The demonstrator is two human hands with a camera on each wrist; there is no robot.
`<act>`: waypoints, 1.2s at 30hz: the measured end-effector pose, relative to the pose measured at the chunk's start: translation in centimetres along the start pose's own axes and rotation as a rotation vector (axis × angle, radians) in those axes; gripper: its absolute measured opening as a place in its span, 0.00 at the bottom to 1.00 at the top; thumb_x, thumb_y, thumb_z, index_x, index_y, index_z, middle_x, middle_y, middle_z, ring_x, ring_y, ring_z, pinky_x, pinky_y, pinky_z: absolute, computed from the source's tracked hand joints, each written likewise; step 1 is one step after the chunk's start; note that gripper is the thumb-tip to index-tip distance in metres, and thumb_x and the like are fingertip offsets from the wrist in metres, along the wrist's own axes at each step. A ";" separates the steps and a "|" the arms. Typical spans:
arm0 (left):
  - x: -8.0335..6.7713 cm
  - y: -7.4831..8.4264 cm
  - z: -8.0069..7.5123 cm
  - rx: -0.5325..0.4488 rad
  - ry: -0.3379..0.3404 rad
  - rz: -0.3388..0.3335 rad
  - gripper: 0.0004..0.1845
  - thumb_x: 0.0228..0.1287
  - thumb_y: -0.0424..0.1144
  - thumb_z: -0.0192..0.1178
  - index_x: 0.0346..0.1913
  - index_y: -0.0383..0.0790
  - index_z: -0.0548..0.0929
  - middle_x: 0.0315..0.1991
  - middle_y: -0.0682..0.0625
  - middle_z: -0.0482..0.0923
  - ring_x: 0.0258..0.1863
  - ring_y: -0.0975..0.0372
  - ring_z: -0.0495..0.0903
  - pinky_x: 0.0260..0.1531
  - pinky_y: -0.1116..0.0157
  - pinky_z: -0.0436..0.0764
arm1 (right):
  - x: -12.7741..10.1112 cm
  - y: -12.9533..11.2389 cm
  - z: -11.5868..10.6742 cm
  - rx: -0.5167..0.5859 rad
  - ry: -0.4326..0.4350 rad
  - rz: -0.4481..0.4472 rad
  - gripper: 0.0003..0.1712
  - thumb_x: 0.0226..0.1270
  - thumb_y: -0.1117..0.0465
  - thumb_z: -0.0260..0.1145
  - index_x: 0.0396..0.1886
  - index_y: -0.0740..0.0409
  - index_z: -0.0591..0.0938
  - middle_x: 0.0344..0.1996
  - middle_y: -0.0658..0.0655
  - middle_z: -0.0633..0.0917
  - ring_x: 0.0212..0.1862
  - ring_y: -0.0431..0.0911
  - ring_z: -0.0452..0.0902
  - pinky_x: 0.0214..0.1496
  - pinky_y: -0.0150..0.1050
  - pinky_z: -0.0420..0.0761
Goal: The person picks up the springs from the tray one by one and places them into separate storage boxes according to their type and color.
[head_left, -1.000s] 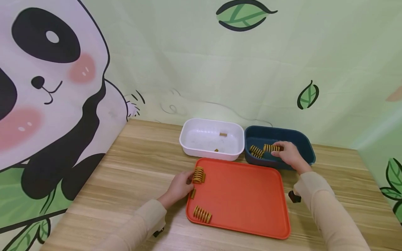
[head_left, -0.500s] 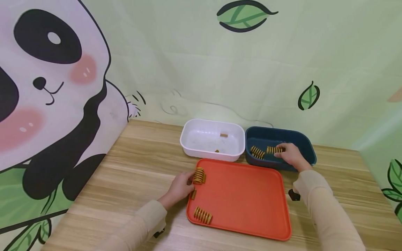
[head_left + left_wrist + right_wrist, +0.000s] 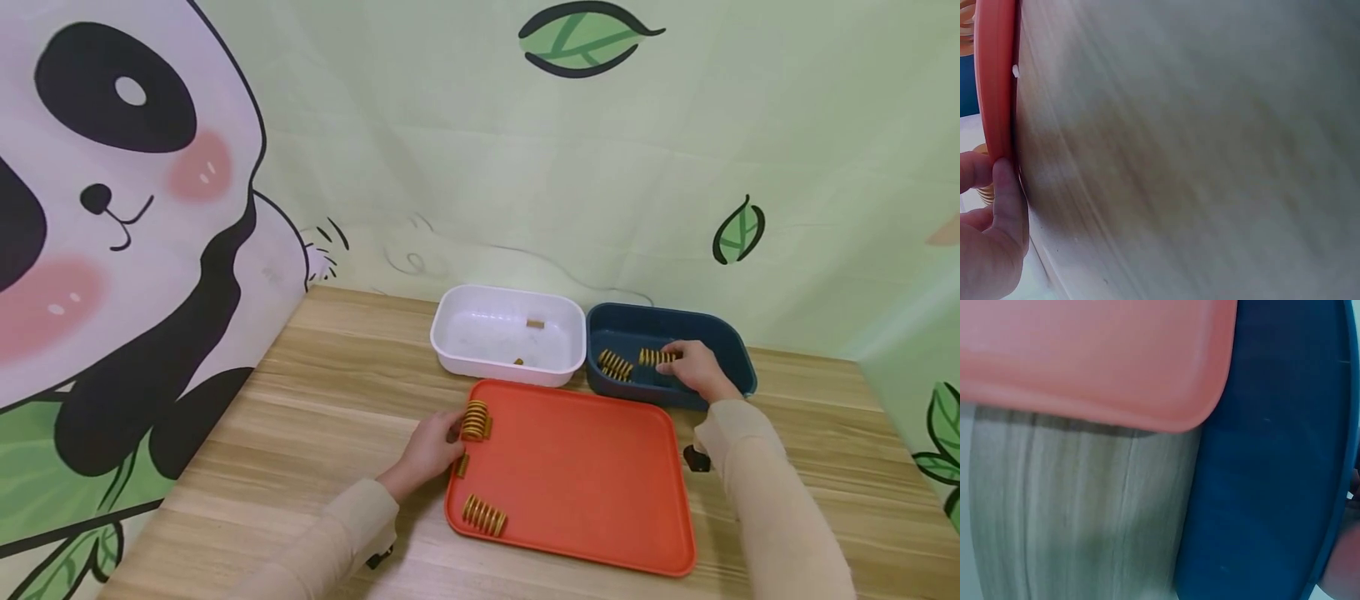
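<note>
An orange tray point(image 3: 585, 475) lies on the wooden table, with a white bin point(image 3: 450, 342) and a dark blue bin point(image 3: 738, 367) behind it. My left hand point(image 3: 433, 443) is at the tray's left rim and grips an upright yellow coil spring point(image 3: 474, 419). In the left wrist view its fingers point(image 3: 1007, 206) press against the tray rim point(image 3: 996, 75). My right hand point(image 3: 696, 369) reaches into the blue bin and pinches a second spring point(image 3: 654, 357). Beside it in that bin lies another spring point(image 3: 615, 364). One more spring point(image 3: 483, 514) lies at the tray's front left.
A short yellow piece point(image 3: 461, 464) lies by the tray's left rim. The white bin holds two small brown bits point(image 3: 533, 322). A panda wall stands to the left and a leaf-print backdrop point(image 3: 577, 37) rises behind the bins. In the right wrist view, the tray corner point(image 3: 1085, 356) sits close to the blue bin wall point(image 3: 1272, 475).
My right hand has drawn slightly back and right inside the blue bin, still holding its spring. The left hand and its spring have stayed put.
</note>
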State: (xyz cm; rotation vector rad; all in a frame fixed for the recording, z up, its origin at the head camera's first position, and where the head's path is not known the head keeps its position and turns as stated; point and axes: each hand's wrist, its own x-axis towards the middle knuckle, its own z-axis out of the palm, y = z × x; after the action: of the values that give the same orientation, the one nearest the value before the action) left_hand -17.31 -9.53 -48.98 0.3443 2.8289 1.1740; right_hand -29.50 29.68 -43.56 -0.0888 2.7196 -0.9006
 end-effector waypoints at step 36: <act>-0.1 0.1 -0.1 -0.011 -0.008 -0.006 0.27 0.45 0.26 0.57 0.54 0.31 0.72 0.36 0.43 0.78 0.33 0.59 0.76 0.34 0.63 0.77 | 1.3 0.5 0.9 0.143 0.006 0.072 0.26 0.60 0.63 0.57 0.55 0.74 0.67 0.55 0.74 0.66 0.55 0.64 0.62 0.55 0.54 0.67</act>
State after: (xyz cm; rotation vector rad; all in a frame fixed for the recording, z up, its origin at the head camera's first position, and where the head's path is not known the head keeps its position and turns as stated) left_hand -17.22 -9.55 -48.84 0.3384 2.8134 1.1844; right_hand -30.46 29.36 -44.88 0.0402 2.6358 -1.0718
